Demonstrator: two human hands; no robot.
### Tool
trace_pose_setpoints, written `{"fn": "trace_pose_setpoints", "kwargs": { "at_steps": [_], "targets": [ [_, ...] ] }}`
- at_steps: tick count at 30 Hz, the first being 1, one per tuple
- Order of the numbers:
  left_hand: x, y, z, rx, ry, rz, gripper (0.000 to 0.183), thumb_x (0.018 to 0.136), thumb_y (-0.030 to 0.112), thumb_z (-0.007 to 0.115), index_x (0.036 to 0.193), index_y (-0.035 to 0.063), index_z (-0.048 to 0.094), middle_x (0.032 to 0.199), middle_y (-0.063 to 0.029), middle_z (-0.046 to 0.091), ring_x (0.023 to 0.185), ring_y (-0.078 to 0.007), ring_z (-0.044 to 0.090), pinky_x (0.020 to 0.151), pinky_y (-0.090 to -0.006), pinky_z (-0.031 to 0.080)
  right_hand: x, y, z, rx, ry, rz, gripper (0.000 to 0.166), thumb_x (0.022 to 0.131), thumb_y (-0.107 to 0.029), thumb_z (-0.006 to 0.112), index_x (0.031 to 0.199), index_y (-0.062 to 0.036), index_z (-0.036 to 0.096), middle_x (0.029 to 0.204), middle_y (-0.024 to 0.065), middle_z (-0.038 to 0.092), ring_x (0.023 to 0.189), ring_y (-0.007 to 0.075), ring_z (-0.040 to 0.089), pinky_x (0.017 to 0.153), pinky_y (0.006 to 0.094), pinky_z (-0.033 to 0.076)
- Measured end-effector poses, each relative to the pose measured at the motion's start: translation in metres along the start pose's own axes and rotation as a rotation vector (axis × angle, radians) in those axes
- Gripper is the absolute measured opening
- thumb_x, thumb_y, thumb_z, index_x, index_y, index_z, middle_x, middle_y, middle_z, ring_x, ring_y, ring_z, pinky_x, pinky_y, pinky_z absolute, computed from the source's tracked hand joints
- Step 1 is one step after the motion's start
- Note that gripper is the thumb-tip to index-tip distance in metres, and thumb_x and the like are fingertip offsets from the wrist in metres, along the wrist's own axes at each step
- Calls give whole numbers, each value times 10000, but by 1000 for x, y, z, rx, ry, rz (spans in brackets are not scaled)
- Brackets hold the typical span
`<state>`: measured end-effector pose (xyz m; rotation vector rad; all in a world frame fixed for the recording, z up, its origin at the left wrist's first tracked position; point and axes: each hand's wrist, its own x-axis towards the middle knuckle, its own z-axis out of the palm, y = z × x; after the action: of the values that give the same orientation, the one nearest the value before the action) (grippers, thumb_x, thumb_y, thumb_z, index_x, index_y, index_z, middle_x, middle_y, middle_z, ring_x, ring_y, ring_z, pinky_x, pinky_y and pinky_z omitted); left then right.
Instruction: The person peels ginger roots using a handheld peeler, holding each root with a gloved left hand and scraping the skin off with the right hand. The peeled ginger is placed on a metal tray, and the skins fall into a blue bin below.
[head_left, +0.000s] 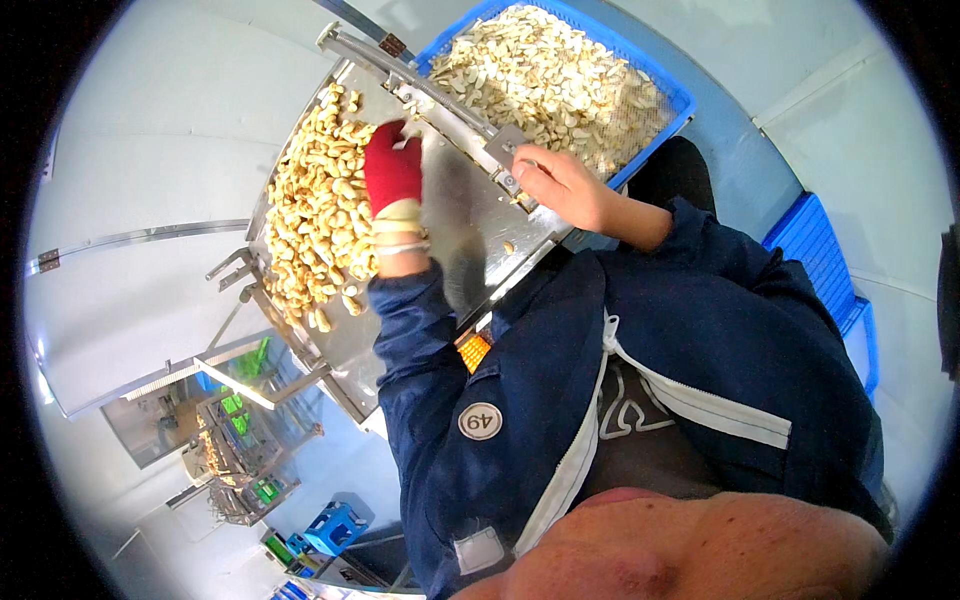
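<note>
My left hand (394, 169), in a red work glove with a pale cuff, is over a steel tray (480, 240) at the edge of a heap of knobby tan produce pieces (319, 202). A whitish patch shows by its fingertips; whether it holds a piece cannot be told. My bare right hand (559, 184) has thumb and fingers curled around the end of a metal block (506, 146). This block sits on a rod with a coil spring (427, 79) along the tray's right side. Beyond the rod, a blue plastic basket (679, 94) holds many thin whitish slices (540, 75).
Loose pieces and a small scrap (508, 247) lie on the tray. A metal bracket (232, 270) juts from its left side. Blue crates (814, 255) stand at the right, and a blue stool (335, 527) stands lower left. Another work table (240, 450) with green items is farther off.
</note>
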<state>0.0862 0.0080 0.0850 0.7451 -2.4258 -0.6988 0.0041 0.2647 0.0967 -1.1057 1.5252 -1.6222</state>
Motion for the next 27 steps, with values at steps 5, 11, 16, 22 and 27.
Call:
{"fn": "trace_pose_setpoints", "kwargs": {
  "at_steps": [5, 11, 16, 22, 27],
  "targets": [
    [-23, -11, -34, 936, -462, -60, 210, 766, 212, 613, 935, 98, 663, 924, -156, 656, 900, -340, 615, 789, -417, 495, 2, 8, 3, -31, 5, 27, 205, 970, -206, 430, 876, -30, 477, 651, 0, 392, 624, 75, 356, 553, 264, 338],
    [-1, -39, -13, 474, -19, 192, 140, 781, 125, 569, 878, 64, 649, 848, -175, 651, 840, -354, 623, 739, -413, 498, 2, 7, 3, -29, 10, 23, 197, 967, -203, 436, 889, -28, 485, 658, 5, 398, 637, 79, 367, 565, 268, 348],
    [21, -10, 53, 61, 93, 14, 207, 693, 96, 645, 894, 47, 648, 873, -183, 646, 840, -355, 616, 763, -401, 486, 3, 6, 1, -33, 18, 35, 211, 964, -217, 437, 902, -24, 498, 666, 23, 416, 643, 80, 384, 568, 271, 354],
    [9, 8, 67, 48, -8, -100, 336, 708, 121, 668, 1029, 33, 618, 967, -166, 649, 923, -305, 623, 821, -367, 484, 5, 13, 2, -49, 49, -5, 277, 937, -289, 473, 925, -21, 539, 641, 109, 521, 572, 169, 509, 543, 315, 405],
    [2, -8, 64, -187, 92, -188, 445, 752, 112, 639, 1182, 39, 552, 1001, -161, 657, 915, -283, 636, 824, -361, 487, 5, 13, 3, -48, 61, -37, 282, 927, -291, 477, 931, -16, 536, 652, 124, 534, 587, 197, 519, 560, 341, 413]
  ]
}}
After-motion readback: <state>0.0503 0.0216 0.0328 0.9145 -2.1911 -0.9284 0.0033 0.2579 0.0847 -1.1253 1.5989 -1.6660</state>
